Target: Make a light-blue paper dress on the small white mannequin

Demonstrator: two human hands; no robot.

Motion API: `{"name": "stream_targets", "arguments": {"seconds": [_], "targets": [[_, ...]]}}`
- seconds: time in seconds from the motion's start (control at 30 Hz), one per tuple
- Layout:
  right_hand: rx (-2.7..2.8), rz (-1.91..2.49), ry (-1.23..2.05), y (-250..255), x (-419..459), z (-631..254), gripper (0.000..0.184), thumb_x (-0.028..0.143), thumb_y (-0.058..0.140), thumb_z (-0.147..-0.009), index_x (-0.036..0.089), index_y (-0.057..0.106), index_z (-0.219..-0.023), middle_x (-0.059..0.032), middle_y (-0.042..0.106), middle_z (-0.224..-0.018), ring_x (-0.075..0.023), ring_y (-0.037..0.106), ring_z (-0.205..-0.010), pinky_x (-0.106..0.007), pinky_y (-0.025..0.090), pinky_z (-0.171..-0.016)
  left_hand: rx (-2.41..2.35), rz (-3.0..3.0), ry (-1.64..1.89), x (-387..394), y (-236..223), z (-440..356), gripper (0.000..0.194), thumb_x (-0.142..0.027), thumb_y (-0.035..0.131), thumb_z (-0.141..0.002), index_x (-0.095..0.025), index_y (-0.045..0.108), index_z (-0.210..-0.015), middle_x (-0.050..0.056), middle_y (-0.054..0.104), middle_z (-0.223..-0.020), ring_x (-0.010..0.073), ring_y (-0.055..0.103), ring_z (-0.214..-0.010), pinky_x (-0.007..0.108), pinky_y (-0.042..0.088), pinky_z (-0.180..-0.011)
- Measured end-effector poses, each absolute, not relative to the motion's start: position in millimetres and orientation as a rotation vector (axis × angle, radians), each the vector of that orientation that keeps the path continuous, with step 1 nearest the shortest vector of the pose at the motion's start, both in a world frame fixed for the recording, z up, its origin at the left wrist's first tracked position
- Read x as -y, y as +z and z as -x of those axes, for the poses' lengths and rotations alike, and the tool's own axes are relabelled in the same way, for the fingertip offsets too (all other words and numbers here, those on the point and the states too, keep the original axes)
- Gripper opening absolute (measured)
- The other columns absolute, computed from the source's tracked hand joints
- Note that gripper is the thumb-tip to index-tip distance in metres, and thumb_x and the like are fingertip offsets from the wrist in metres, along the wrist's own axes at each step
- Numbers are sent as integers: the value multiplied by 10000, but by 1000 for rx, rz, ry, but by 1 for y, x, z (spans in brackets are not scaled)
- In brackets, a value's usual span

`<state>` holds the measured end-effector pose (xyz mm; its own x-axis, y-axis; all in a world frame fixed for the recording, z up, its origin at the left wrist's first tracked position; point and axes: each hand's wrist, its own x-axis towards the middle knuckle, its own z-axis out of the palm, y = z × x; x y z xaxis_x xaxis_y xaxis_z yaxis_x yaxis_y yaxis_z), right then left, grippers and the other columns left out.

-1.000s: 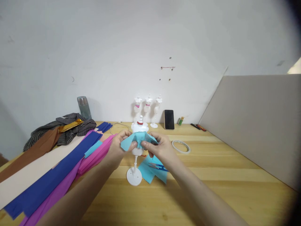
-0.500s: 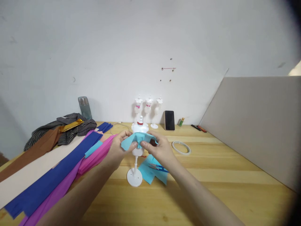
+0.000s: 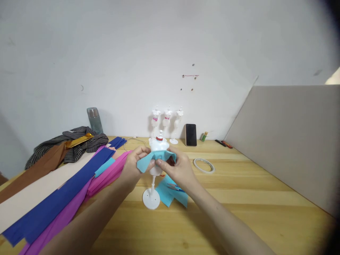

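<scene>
A small white mannequin with a red band at its neck stands on a round base, its stem slightly tilted. Across its front lies a piece of light blue fabric. My left hand grips the fabric on the left side, thumb in front and fingers behind. From the right, my right hand pinches it near the middle, its thumb pressed on the cloth. Both hands' fingers are partly hidden behind. Blue-handled thread snips rest on another light blue fabric piece beside the base.
Coloured fabric strips and striped cloth cover the table's left side, near a flask. Three more mannequins stand by the wall. A phone, a small green bottle, pens and a tape roll are rightward.
The thumbs have shifted slightly on the fabric, and its top edge now lies flatter across the mannequin. The mannequin leans a little more to the right. Both hands keep their hold.
</scene>
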<state>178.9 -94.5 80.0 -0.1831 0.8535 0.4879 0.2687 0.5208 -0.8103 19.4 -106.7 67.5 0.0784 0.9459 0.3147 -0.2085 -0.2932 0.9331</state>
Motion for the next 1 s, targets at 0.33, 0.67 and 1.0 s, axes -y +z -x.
{"name": "stream_targets", "arguments": {"seconds": [0.33, 0.67, 1.0], "targets": [[1728, 889, 797, 76, 88, -182, 235, 365, 663, -709, 200, 504, -656, 41, 458, -582, -118, 411, -560, -253, 332, -532, -931, -1439, 1483, 110, 72, -14, 309, -390, 736, -712, -170, 521, -682, -43, 499, -613, 100, 443, -576, 232, 348, -581], [1763, 932, 626, 76, 93, -180, 164, 314, 647, -733, 198, 543, -682, 41, 485, -598, -115, 440, -564, -248, 357, -545, -908, -1391, 1509, 108, 70, -12, 249, -317, 709, -736, -162, 530, -657, -35, 482, -622, 104, 429, -615, 238, 345, -616], [1754, 930, 658, 76, 94, -180, 144, 297, 654, -712, 203, 551, -676, 39, 498, -601, -116, 445, -560, -244, 357, -531, -839, -1364, 1506, 101, 65, -9, 270, -297, 719, -731, -161, 506, -635, -46, 444, -602, 90, 409, -584, 227, 334, -581]]}}
